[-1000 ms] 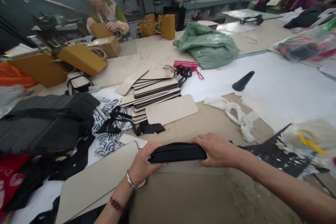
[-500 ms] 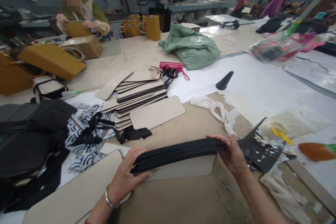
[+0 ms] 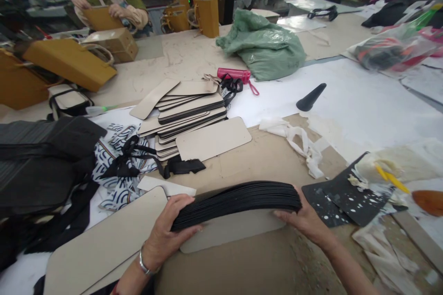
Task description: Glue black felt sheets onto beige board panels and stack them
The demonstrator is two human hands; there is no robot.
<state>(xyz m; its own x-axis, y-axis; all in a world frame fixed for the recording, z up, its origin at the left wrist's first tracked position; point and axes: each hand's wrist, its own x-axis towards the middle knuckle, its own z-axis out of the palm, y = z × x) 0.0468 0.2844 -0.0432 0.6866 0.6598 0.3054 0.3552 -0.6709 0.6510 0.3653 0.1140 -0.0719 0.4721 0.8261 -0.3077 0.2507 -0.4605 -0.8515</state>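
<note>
A thick stack of thin black-edged panels (image 3: 238, 200) is held up between both hands, its edges toward the camera and its middle bowed upward. My left hand (image 3: 173, 226) grips the left end, thumb below and fingers behind. Round the right end my right hand (image 3: 299, 214) is closed, thumb on the near side. The stack's beige face shows below the edges. Left of my left hand lie large beige panels (image 3: 107, 235). Beyond the hands is a pile of smaller beige panels (image 3: 190, 106), with a single panel (image 3: 214, 138) leaning at its front.
Black sheets spotted white (image 3: 360, 193) and white scraps (image 3: 301, 143) lie at right. A black cone (image 3: 311, 97), pink bottle (image 3: 233, 73) and green bag (image 3: 266, 46) stand farther back. Patterned cloth (image 3: 117, 166) and dark bags (image 3: 44, 161) are at left. A person (image 3: 110, 0) holds a mustard piece.
The stack has gone from nearly straight to bowed, and its edges have fanned wider. My right thumb now shows on the near side. The view has shifted slightly.
</note>
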